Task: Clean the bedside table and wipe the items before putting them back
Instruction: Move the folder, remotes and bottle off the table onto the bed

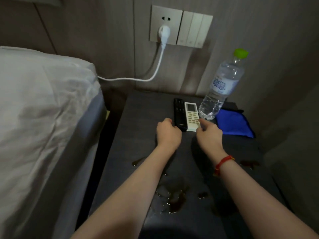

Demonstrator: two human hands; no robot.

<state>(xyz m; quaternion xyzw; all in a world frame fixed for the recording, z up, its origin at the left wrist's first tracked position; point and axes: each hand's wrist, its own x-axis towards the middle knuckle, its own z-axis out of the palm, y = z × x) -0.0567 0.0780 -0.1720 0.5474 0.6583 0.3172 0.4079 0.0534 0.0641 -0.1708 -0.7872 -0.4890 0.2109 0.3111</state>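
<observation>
On the dark bedside table (141, 121) a black remote (179, 112) and a white remote (191, 114) lie side by side at the back. My left hand (168, 133) rests at the near left end of the black remote, fingers curled, holding nothing. My right hand (209, 135) touches the near right corner of the white remote with bent fingers; no grip shows. A clear water bottle (219, 90) with a green cap stands just right of the remotes. A folded blue cloth (233, 124) lies to the right of the bottle.
Brown liquid spills (174, 199) and smaller drops (248, 163) mark the near half of the table. A bed with white bedding (43, 109) lies close on the left. A white plug and cable (160, 54) hang from the wall socket behind the table.
</observation>
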